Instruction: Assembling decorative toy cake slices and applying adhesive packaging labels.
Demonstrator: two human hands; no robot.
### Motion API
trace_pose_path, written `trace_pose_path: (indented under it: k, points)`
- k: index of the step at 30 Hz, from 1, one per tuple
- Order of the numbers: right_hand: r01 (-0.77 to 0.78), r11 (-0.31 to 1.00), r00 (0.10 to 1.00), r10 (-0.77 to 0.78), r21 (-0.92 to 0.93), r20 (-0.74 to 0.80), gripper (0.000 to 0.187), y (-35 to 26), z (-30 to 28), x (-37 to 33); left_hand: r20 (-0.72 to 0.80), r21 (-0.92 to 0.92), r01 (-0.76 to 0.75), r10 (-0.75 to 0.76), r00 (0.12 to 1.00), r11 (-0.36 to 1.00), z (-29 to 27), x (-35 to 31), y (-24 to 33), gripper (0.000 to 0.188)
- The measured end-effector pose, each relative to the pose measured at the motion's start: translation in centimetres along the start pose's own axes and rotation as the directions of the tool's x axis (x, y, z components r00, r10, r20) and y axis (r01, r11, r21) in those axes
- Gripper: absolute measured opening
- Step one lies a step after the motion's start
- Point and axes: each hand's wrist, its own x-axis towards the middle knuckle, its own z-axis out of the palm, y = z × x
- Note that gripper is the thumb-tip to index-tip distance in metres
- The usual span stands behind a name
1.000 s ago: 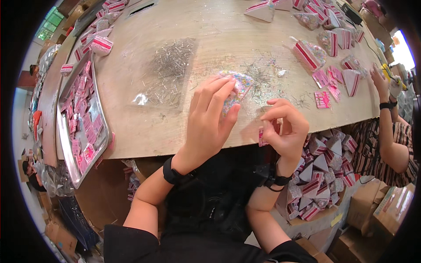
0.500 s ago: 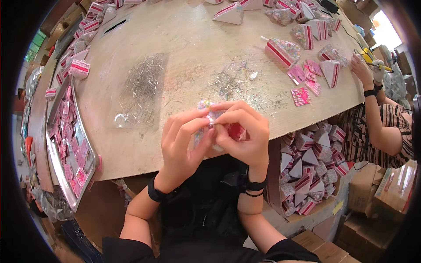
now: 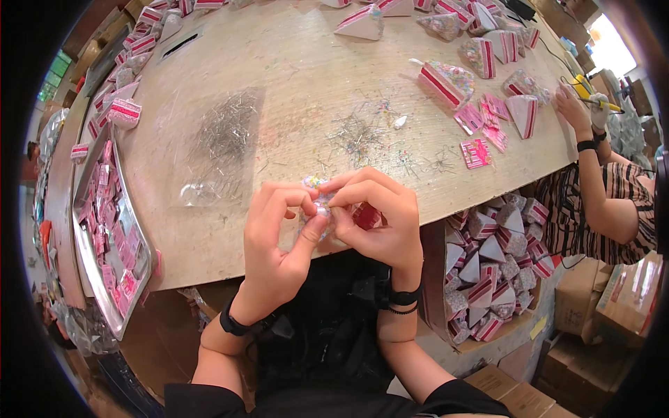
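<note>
Close to the table's front edge, a toy cake slice (image 3: 367, 217) with a red-pink side and a sprinkle-covered face is held between my two hands, largely hidden by the fingers. My right hand (image 3: 383, 216) curls around it, thumb and forefinger pinched at its top. On the slice's left side, my left hand (image 3: 275, 240) presses thumb and bent fingers against a small whitish piece on the sprinkled part. Exactly what the fingertips grip there is too small to tell. Beyond the hands lies a loose heap of thin silver pins (image 3: 359, 136).
More pins (image 3: 230, 129) lie on a clear sheet to the left. A metal tray (image 3: 143, 279) holds pink cards. Finished-looking slices (image 3: 446, 83) and pink cards (image 3: 476, 153) sit at right. A box of slices (image 3: 491, 272) stands below the edge. A co-worker's hand (image 3: 573, 111) is at far right.
Both hands have shifted slightly left with the slice. My left hand has turned, its thumb now standing more upright against the slice and its fingers more bent.
</note>
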Motion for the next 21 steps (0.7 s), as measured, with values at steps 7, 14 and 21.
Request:
trace_pose_path:
  k: [7, 14, 21]
  points:
    - [-0.019, 0.999, 1.0, 0.019, -0.038, 0.0, 0.016, -0.13, 0.14, -0.05, -0.046, -0.028, 0.014, -0.015, 0.999, 1.0, 0.06, 0.06, -0.31, 0.013]
    - [-0.07, 0.997, 0.998, 0.07, -0.04, 0.004, 0.013, -0.52, -0.03, 0.02, -0.039, -0.073, 0.034, -0.037, 0.999, 0.997, 0.32, -0.05, -0.53, 0.013]
    - [-0.099, 0.995, 0.995, 0.099, -0.018, -0.005, 0.012, -0.23, 0.0, -0.26, -0.021, -0.11, 0.066, -0.069, 0.997, 0.992, 0.42, -0.24, -0.73, 0.011]
